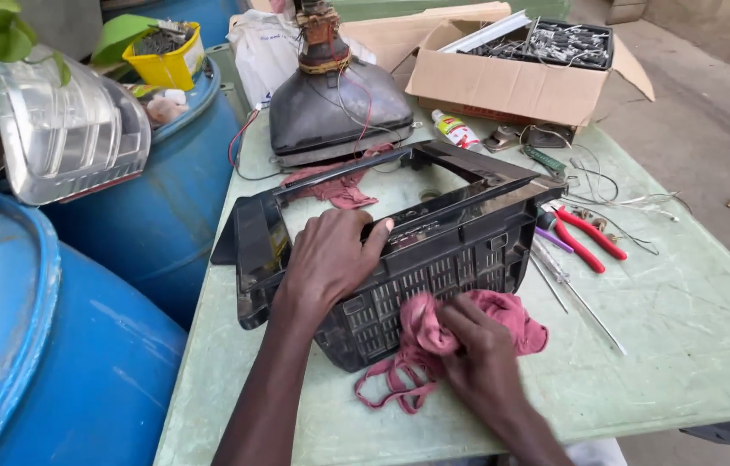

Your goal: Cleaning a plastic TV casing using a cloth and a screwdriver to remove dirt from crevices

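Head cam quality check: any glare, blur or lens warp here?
Head view: soft, even daylight with faint shadows; glare streaks on the clear plastic cover and a sheen on the black casing; right hand on the pink rag slightly soft, left hand sharp; wide-angle bowing at the blue barrel near the left edge.

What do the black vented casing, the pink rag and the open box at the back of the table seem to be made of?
The black casing looks like moulded plastic: thin walls, a slotted vent grille, a dull sheen. The left hand rests on it. The pink rag, bunched under the right hand, seems soft woven cloth: it crumples and trails frayed strips. The box looks like plain brown cardboard, matte, with folded flaps.
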